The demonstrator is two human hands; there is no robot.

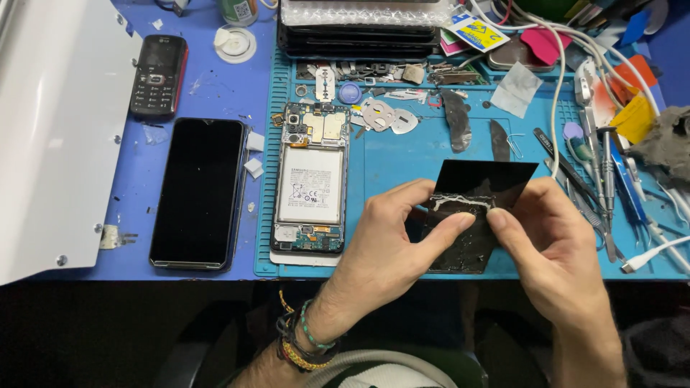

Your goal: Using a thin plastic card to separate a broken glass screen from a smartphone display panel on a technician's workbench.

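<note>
Holding: both hands grip a black panel (478,208) above the near edge of the blue mat (402,165), right of centre.
Left hand: the left hand (392,244) comes up from the near side, wrist wearing beaded bracelets (302,341), fingers curled behind the panel's left edge and thumb pressed on its face, closed on it.
Right hand: the right hand (553,244) pinches the panel's right side, thumb tip meeting the left thumb at a pale strip of adhesive (460,202).
Mat: an opened phone (310,187) with its battery showing lies on the mat's left part; small metal parts lie at the far side.
Desk: a black smartphone (198,192) lies face up left of the mat, a keypad phone (158,75) farther back.
Right side: tweezers and screwdrivers (600,179) lie beside white cables (568,65).
</note>
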